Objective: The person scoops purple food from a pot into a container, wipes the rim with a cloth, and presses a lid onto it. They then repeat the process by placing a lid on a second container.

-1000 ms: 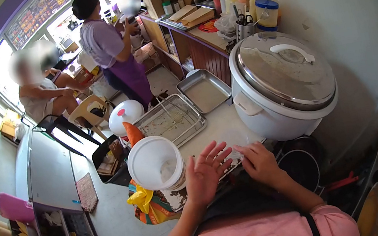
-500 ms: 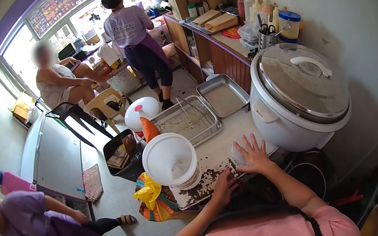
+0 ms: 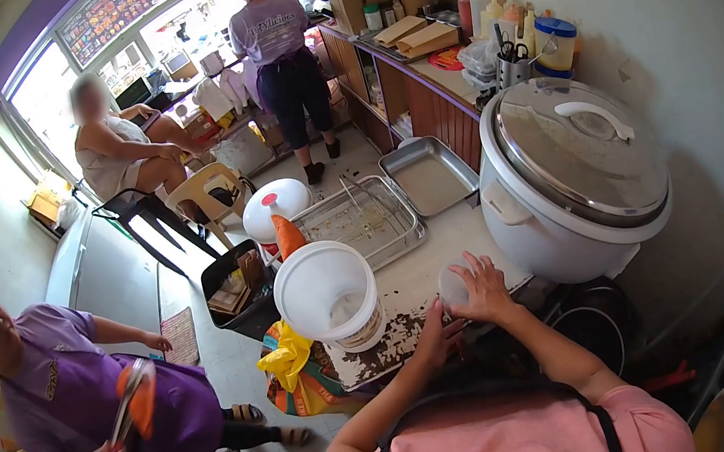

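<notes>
Beside the large white cooker [image 3: 529, 240], my right hand [image 3: 480, 290] is curled round a small clear plastic cup [image 3: 453, 287] at the table's near part. My left hand [image 3: 435, 334] is at the near side of the cup, its fingers raised and partly bent; whether they press on the cup is hard to tell. A white bucket [image 3: 325, 292] stands to the left of my hands on the worn white table [image 3: 412, 290]. Its inside looks whitish with a pale patch at the bottom.
Behind the bucket lie a wire rack tray [image 3: 360, 226], a metal tray [image 3: 431, 177] and a round white lid [image 3: 276, 204]. A co-worker [image 3: 110, 387] at the left holds tongs [image 3: 127, 403]. Another person stands at the far counter, and one sits near the window.
My right hand's spread fingers have closed round the cup, and my left hand has moved slightly nearer. The left co-worker has straightened and turned, tongs now visible. The far co-worker has shifted right.
</notes>
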Motion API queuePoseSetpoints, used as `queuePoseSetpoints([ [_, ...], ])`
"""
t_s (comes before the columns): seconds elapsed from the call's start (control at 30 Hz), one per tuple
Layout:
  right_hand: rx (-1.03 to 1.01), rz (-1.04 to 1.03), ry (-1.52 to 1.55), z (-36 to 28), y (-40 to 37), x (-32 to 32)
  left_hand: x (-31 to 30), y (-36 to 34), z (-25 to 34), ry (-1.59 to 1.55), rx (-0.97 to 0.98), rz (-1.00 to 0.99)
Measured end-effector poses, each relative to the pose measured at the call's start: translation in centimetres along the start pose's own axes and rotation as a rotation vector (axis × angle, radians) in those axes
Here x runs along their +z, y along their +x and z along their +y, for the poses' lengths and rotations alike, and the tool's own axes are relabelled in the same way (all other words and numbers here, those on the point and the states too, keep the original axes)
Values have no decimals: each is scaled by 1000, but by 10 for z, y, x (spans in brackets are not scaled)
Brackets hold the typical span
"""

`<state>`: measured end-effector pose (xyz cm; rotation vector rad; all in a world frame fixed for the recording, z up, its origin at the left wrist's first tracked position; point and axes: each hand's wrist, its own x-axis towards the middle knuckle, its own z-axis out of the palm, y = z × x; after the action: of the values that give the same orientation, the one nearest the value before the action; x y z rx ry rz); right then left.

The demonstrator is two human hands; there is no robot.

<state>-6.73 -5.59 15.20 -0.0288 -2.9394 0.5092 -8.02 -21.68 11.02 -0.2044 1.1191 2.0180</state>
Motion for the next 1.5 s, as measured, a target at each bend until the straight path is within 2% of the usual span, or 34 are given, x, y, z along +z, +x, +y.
queuePoseSetpoints([
  [0.1,22,20,97,-6,-9,-9,6,-4,5,-30,8,-33],
  [0.2,-23,61,261,6,-12,-9,19,-20,15,-27,65,30],
  [0.3,-157,139,532,4,-17,-30,26,-30,20,70,223,2],
  [0.37,-160,129,683,-10,-25,-53,37,-38,28,-29,362,-121],
  [0.5,-104,72,970,-27,-34,-91,58,-66,53,-59,380,-247],
  [0.6,35,-34,1565,-38,-41,-109,65,-77,61,-87,396,-264],
  [0.63,32,-33,1479,-36,-41,-108,66,-79,62,-88,399,-282],
  [0.73,-181,96,835,-33,-42,-102,70,-81,64,14,472,-269],
  [0.83,-110,70,944,-39,-44,-103,71,-83,64,52,482,-258],
  [1.13,-85,-46,1176,-44,-45,-114,68,-93,72,72,458,-235],
  [1.37,-128,-112,1133,-42,-40,-110,68,-100,78,95,443,-184],
  [1.5,-165,-136,1032,-44,-37,-112,59,-92,77,211,495,-152],
])
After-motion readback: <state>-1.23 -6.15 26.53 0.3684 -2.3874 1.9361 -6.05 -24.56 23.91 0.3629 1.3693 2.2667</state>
